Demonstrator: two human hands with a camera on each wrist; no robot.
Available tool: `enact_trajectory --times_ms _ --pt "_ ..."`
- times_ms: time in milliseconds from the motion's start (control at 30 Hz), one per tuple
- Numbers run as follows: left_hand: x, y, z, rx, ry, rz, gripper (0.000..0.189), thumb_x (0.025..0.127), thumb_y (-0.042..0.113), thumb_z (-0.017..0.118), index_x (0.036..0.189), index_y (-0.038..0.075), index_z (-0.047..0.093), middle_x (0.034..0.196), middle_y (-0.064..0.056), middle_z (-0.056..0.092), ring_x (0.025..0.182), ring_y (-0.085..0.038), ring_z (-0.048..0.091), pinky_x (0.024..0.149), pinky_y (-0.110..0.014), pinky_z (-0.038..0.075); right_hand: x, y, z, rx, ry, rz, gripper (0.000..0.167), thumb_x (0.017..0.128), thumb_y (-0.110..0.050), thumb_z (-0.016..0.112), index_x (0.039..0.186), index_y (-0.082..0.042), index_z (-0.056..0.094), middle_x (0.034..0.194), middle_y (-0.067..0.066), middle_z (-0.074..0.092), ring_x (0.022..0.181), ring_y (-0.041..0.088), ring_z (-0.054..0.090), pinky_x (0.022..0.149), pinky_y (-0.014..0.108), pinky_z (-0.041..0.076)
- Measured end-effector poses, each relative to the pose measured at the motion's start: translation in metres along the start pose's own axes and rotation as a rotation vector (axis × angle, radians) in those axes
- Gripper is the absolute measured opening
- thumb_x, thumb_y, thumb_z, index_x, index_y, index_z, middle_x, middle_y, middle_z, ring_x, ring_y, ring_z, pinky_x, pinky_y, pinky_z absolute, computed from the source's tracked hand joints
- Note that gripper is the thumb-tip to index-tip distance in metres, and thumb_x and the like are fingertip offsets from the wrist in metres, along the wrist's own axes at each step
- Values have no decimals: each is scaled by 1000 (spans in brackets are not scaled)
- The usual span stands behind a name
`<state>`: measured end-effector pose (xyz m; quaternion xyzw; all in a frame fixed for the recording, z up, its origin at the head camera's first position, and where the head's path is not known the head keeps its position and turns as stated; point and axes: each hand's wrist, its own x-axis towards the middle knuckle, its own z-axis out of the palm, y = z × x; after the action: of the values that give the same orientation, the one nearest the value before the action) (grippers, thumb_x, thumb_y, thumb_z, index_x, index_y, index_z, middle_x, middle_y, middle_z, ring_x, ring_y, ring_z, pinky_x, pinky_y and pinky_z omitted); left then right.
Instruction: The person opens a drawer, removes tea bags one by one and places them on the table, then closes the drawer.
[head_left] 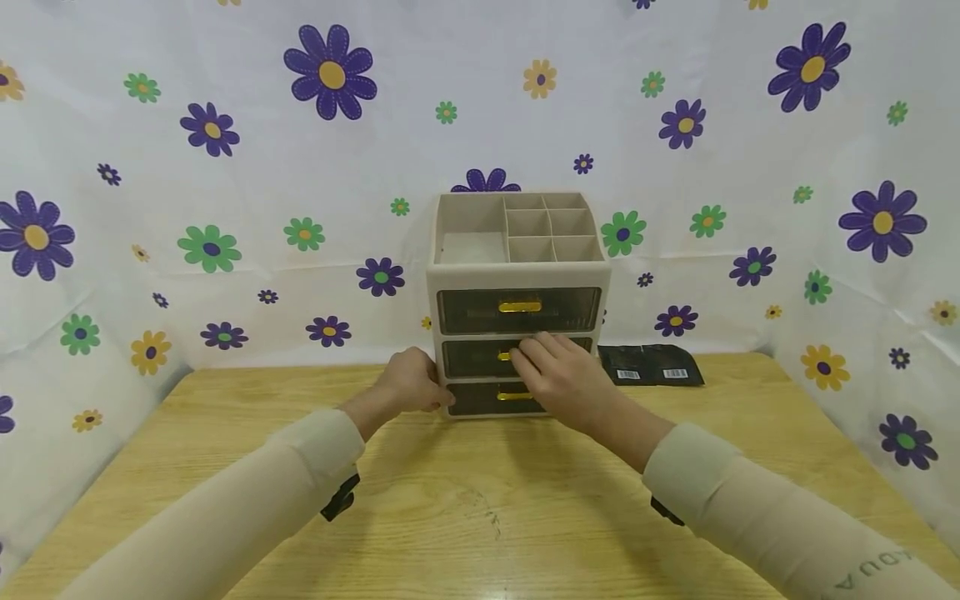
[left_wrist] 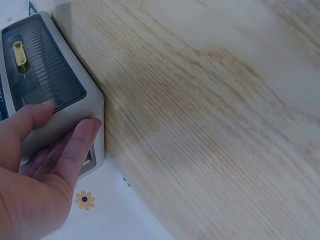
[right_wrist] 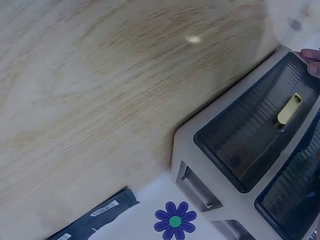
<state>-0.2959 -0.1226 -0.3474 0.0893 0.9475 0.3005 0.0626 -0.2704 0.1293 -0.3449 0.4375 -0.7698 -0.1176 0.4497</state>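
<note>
While drawer unit [head_left: 517,272] stands near rear edge of bench [head_left: 420,508], left hand [head_left: 408,382] grips its lower left side; right hand [head_left: 561,379], nearer middle handle [head_left: 505,357], has fingers curled over it, handle's long axis parallel to bench edge.

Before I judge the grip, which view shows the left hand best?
Left wrist view: the left hand is close, gripping the drawer unit. The head view shows it smaller; the right wrist, only fingertips.

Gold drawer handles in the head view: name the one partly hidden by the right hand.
The middle handle, with the right hand over part of it; the top handle and bottom handle are not behind that hand.
</note>
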Motion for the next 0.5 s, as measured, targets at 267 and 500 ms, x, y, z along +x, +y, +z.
enact_trajectory --times_ms 267,500 --pt "4 -6 0 -76 7 -36 12 70 8 81 76 -1 75 62 -5 71 52 -10 66 55 -22 57 7 0 5 -35 18 -14 15 92 -4 68 106 2 71 94 11 65 84 24 63 77 31 59" --pt "6 -9 2 -122 -25 -10 14 72 6 81 80 -4 75 67 -7 73 55 -12 69 58 -26 61 8 2 3 -43 -23 -38 14 90 -6 72 103 0 73 94 10 67 85 23 64 79 30 60"
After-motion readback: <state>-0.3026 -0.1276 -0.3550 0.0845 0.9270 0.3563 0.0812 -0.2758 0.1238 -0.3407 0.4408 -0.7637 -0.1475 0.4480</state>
